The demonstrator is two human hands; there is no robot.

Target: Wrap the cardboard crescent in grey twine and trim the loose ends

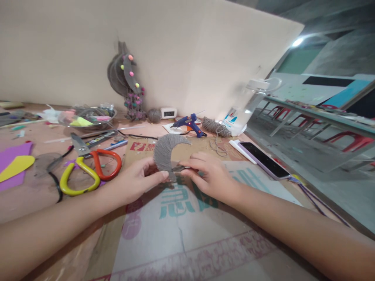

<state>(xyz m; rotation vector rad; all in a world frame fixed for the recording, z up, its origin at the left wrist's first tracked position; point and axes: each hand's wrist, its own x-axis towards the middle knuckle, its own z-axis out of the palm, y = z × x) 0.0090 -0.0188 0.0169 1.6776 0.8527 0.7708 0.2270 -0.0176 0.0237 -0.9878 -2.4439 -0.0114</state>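
Note:
A crescent moon shape wound in grey yarn (pixel 164 153) stands tilted above the printed cardboard sheet (pixel 187 234). My left hand (pixel 143 177) is closed on its lower left part, with the thumb in front. My right hand (pixel 206 173) pinches grey yarn (pixel 179 168) at the crescent's inner side, near its lower end. A loose strand trails down over the cardboard. Left of my left hand lie large scissors (pixel 98 166) with one yellow and one orange-red handle.
Behind the cardboard lie a blue glue gun (pixel 190 124), a grey yarn bundle (pixel 216 127) and a small white clock (pixel 168 113). A water bottle (pixel 243 109) and a phone (pixel 263 160) stand and lie right. A craft bowl (pixel 88 125) sits left; a pom-pom crescent hanging (pixel 125 78) is against the wall.

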